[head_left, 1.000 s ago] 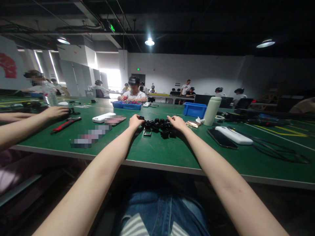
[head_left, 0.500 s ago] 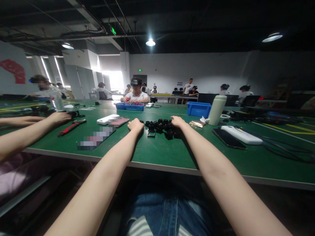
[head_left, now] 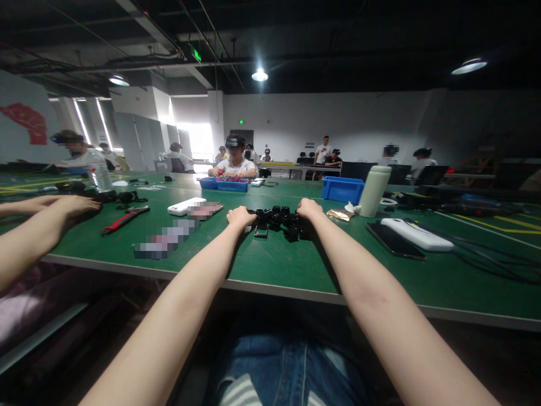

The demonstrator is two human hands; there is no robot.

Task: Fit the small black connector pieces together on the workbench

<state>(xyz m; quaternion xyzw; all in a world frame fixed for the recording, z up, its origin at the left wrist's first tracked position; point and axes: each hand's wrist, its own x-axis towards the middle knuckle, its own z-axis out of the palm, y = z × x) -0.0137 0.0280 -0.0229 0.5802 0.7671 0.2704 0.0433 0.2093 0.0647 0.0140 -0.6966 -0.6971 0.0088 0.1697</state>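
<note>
A pile of small black parts (head_left: 276, 217) lies on the green table in front of me; their exact kind is too small to tell. One piece at its near side has a silvery frame (head_left: 261, 232). My left hand (head_left: 240, 216) curls against the pile's left end, its fingers closed on black parts there. At the opposite end, my right hand (head_left: 309, 208) is bent round the pile with its fingertips mostly hidden, touching black parts. Both forearms stretch out over the table's front edge.
Left of the pile lie a white device (head_left: 186, 206) and red-handled pliers (head_left: 125, 220). A neighbour's hand (head_left: 80, 206) rests farther left. To the right stand a blue bin (head_left: 343, 188) and a pale green bottle (head_left: 374, 192), near a black phone (head_left: 395, 240) and a white power bank (head_left: 416, 234).
My left hand has shifted slightly right, closer against the black parts. My right hand has barely moved. The neighbour's hand on the left has drawn back to the left.
</note>
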